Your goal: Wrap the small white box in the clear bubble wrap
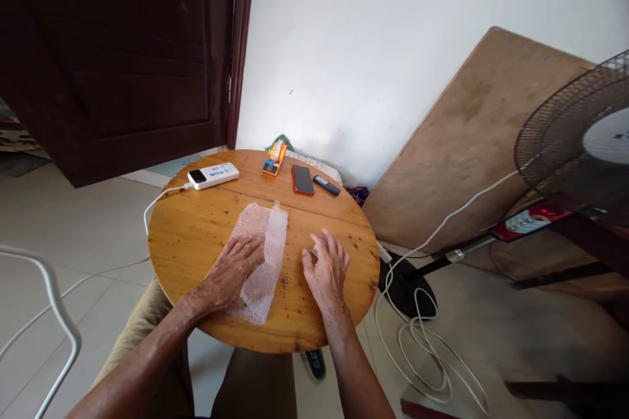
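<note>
A sheet of bubble wrap [276, 242] lies on the round wooden table, with a strip folded over along its right side. My left hand [234, 272] rests flat on the wrap, its fingers stretched out. To the right of the wrap, low over the tabletop, is my right hand [328, 268]. Its thumb and fingers curve around a small greyish piece [315, 250], mostly hidden by the hand, whose kind I cannot make out.
Along the back of the table [196, 236] lie a white power bank [213, 175] with a cable, an orange tape dispenser [275, 158], a red-edged phone [303, 180] and a small dark handset [326, 185]. A standing fan [580, 144] and looped cable [427, 340] are at right.
</note>
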Tool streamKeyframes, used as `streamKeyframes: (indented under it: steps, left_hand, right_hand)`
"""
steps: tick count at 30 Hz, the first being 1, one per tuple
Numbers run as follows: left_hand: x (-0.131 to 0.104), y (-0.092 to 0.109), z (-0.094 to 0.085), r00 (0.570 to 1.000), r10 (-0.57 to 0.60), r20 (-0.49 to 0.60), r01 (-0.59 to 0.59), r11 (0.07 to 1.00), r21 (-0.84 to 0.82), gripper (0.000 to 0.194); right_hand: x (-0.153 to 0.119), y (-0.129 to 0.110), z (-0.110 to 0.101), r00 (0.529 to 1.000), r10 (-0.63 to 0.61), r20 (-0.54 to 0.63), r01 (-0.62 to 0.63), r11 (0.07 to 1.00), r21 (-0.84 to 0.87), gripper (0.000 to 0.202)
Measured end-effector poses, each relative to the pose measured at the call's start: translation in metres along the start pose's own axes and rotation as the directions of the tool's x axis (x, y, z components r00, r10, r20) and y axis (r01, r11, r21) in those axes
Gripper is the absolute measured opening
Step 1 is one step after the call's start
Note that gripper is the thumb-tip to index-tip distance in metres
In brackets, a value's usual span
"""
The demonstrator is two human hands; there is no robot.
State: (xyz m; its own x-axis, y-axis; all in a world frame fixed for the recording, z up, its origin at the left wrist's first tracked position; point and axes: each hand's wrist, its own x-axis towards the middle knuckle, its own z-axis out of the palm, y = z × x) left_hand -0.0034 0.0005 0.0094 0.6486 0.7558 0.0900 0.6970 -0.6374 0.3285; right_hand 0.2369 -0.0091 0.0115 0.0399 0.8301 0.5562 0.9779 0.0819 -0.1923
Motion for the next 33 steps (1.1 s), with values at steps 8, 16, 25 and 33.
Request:
streamKeyframes:
  steps: [8,16,25,33]
  left_hand:
    - [0.000,0.000,0.003,1.000,0.002,-0.014,-0.002,1.000,0.021,0.093]
    - [0.000,0.000,0.004,1.000,0.003,-0.017,-0.003,1.000,0.001,0.092]
    - [0.003,-0.001,0.006,0.998,0.032,-0.060,-0.033,0.999,-0.016,0.082]
    - [0.001,-0.005,0.016,0.997,0.026,-0.069,-0.027,0.999,-0.020,0.086]
  right_hand:
    - [0.001,0.017,0.007,0.989,0.148,0.024,-0.149,0.988,0.039,0.047]
    - [0.008,0.007,-0.002,0.966,0.253,0.059,-0.244,0.809,0.535,0.046]
    - [0.031,-0.074,0.004,0.945,0.113,0.308,-0.328,0.319,0.889,0.042]
    - [0.046,-0.117,0.017,0.935,-0.123,0.333,-0.188,0.625,0.758,0.036]
